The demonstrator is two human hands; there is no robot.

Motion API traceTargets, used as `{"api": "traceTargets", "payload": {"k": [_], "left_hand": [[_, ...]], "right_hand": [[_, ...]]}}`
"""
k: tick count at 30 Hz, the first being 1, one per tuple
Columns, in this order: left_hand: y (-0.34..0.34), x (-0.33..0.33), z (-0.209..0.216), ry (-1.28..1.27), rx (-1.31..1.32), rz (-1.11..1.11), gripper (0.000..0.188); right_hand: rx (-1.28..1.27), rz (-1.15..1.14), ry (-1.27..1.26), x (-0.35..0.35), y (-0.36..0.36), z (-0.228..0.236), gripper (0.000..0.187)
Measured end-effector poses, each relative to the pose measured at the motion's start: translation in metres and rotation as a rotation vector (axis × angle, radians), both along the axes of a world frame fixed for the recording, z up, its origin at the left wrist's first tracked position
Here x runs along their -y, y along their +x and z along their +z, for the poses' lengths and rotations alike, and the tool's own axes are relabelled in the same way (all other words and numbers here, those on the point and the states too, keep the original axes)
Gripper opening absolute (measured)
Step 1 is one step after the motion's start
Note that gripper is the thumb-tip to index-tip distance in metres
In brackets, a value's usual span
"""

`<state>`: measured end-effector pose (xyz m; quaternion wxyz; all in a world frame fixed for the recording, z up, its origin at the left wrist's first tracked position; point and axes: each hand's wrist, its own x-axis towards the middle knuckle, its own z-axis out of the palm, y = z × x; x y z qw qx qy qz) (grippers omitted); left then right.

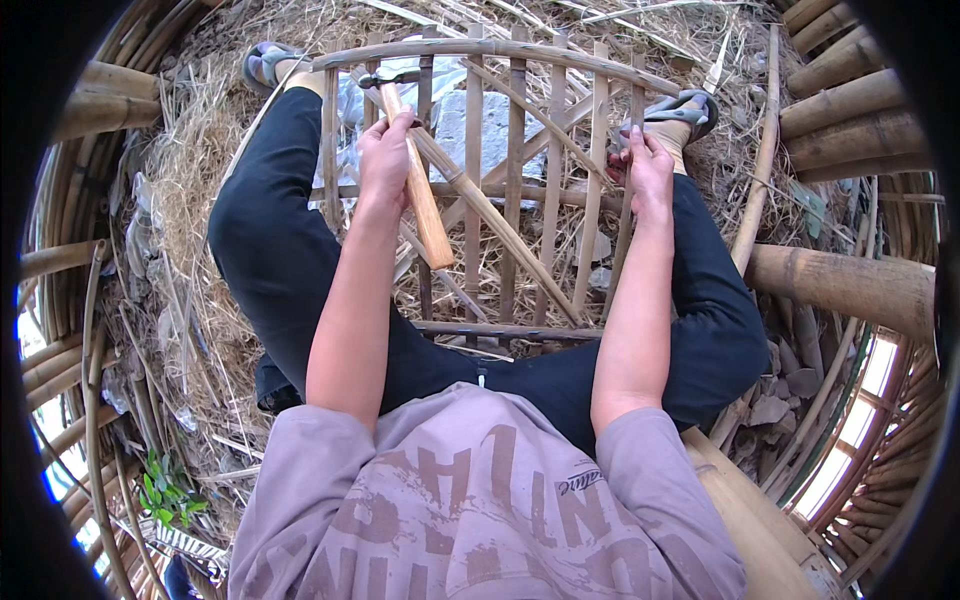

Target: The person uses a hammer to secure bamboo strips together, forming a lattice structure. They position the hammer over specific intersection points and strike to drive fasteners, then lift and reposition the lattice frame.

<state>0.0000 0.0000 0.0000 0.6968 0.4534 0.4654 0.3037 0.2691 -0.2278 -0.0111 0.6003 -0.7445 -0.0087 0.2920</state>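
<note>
My left hand (383, 160) is closed around the upper handle of a hammer (429, 220). The hammer has a pale wooden handle and a dark metal head, which lies over the far left part of a bamboo lattice frame (480, 47). This frame, with several upright slats, crosspieces and a diagonal strip (500, 222), rests between my legs. My right hand (648, 172) has its fingers closed at the frame's right side slat (622, 240). Beside those fingers is a small dark red thing (615, 168) that I cannot make out.
A grey block (490, 125) lies beneath the lattice on straw-covered ground. My sandalled feet (690, 112) flank the frame. A thick bamboo pole (845, 285) juts in at right, and bamboo walls (850, 110) curve around. Stones (770, 412) lie at lower right; a small green plant (170, 490) grows at lower left.
</note>
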Motion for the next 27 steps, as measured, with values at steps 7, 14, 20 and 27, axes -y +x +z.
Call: {"api": "traceTargets", "payload": {"k": [7,14,20,27], "left_hand": [[-0.004,0.007,0.019,0.004,0.099,-0.011,0.025],[-0.012,0.009,0.038,-0.031,0.076,-0.012,0.023],[-0.008,0.014,0.07,0.027,0.178,0.054,0.021],[-0.007,0.021,0.147,0.089,0.274,0.066,0.023]], "right_hand": [[-0.03,0.024,0.086,0.003,-0.006,0.015,0.029],[-0.133,0.158,0.16,0.014,-0.003,0.038,0.027],[-0.195,0.26,0.328,0.027,0.003,0.073,0.031],[-0.064,0.276,0.557,0.041,0.004,0.13,0.031]]}}
